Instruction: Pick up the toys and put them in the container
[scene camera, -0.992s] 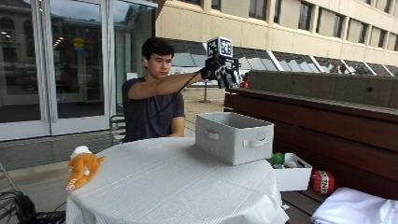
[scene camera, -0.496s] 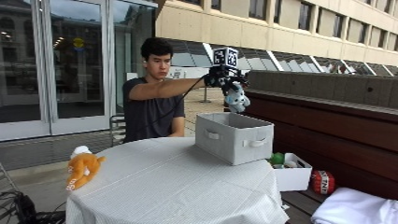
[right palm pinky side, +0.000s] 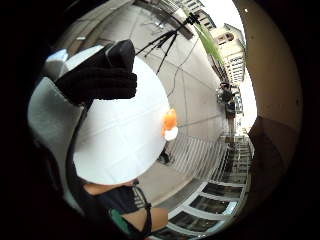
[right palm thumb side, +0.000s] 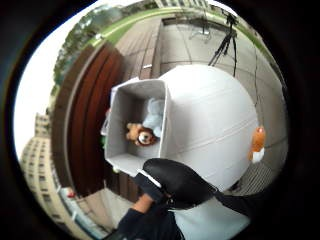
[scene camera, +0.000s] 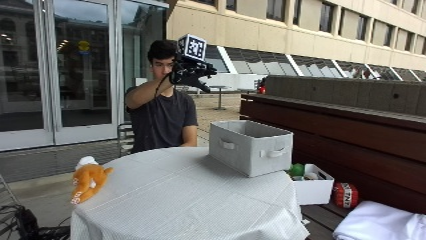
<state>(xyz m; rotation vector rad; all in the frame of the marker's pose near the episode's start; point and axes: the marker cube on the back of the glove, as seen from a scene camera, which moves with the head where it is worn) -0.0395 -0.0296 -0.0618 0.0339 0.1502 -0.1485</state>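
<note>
My gloved right hand (scene camera: 192, 74) is raised high in front of the person's head, above the far side of the round white table (scene camera: 186, 205); it holds nothing and its fingers look relaxed. The grey fabric container (scene camera: 249, 147) stands on the table's right side. In the thumb side palm view the container (right palm thumb side: 120, 145) holds a brown plush toy (right palm thumb side: 140, 135) and a light blue plush toy (right palm thumb side: 154, 115). An orange and white plush toy (scene camera: 88, 181) lies at the table's left edge, far from the hand, and the orange toy (right palm pinky side: 170, 122) also shows in the little finger side view.
A wooden bench wall (scene camera: 346, 125) runs along the right behind the container. Beside the table sit a small white box (scene camera: 311, 189) with green items, a red object (scene camera: 345, 195) and a white cloth (scene camera: 379, 225). Glass doors are behind the person.
A second ago the hand held a toy out over the container, then released it. Now the hand is empty and has drawn back toward the person's head.
</note>
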